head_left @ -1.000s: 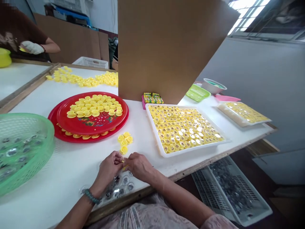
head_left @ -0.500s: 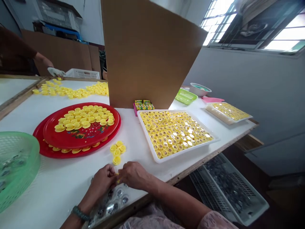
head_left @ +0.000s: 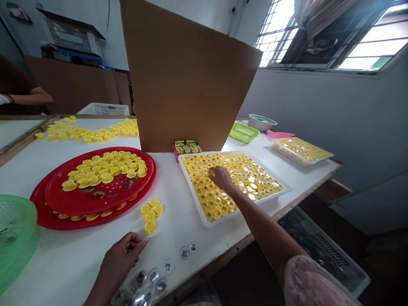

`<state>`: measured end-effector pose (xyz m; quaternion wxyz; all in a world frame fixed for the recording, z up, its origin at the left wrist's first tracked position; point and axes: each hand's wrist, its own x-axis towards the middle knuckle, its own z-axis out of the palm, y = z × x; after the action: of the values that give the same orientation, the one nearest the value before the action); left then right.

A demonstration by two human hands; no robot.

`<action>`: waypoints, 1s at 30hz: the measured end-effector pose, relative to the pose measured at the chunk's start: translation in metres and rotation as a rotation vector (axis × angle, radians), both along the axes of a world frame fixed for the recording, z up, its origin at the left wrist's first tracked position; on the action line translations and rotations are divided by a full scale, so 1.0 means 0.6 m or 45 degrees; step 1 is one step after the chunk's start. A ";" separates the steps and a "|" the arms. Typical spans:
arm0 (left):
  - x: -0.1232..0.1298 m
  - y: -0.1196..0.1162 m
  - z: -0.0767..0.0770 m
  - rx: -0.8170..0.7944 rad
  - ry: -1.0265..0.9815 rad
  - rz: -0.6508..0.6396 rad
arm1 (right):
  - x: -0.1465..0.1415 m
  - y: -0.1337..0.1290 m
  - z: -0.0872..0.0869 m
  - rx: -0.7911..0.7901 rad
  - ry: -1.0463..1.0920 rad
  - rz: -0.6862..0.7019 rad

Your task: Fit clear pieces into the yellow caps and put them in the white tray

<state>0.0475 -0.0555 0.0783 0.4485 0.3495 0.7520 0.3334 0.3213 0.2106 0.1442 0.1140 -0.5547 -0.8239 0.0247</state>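
1. Over the left half of the white tray (head_left: 196, 196), the right hand (head_left: 221, 176) reaches down among the yellow discs (head_left: 204, 195), its fingers bent; whether it grips one cannot be told.
2. Left of the tray, nearer the person, is the left hand (head_left: 123, 253), thumb and forefinger drawn together; anything pinched there cannot be made out.
3. Between that hand and the tray lie five loose yellow caps (head_left: 150, 216).
4. Before the tray and to its left are the clear domes (head_left: 154, 275): three lie nearest it, the rest bunch too closely to count.
5. Well left of the tray, two red plates are stacked, the upper plate (head_left: 95, 204) on the lower plate (head_left: 36, 204); both bear yellow caps, too many to count. One green basket (head_left: 15, 255) is farther left.
6. Behind the tray, one cardboard sheet (head_left: 191, 76) blocks the view; packets (head_left: 188, 146) sit at its foot.
7. Right of the tray and beyond it are one second tray (head_left: 296, 161), one lime basket (head_left: 244, 132) and one bowl (head_left: 261, 126).
8. Across the tray's near edge, the right forearm (head_left: 261, 225) hides some discs.
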 end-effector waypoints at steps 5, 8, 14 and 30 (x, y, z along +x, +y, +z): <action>-0.006 -0.006 0.000 -0.034 0.034 0.015 | -0.012 0.034 -0.026 -0.059 -0.045 -0.002; -0.014 -0.010 0.003 -0.063 0.070 0.024 | -0.014 0.032 -0.026 -0.094 -0.047 0.022; -0.002 -0.012 0.016 0.015 0.368 -0.017 | -0.009 -0.062 -0.002 0.165 0.067 0.174; 0.061 0.002 0.006 0.327 0.384 -0.431 | -0.071 -0.330 -0.107 -0.406 0.248 0.891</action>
<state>0.0843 -0.0545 0.0819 0.3328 0.5701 0.6927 0.2905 0.2790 0.0125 0.0800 0.0889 -0.2462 -0.9342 0.2422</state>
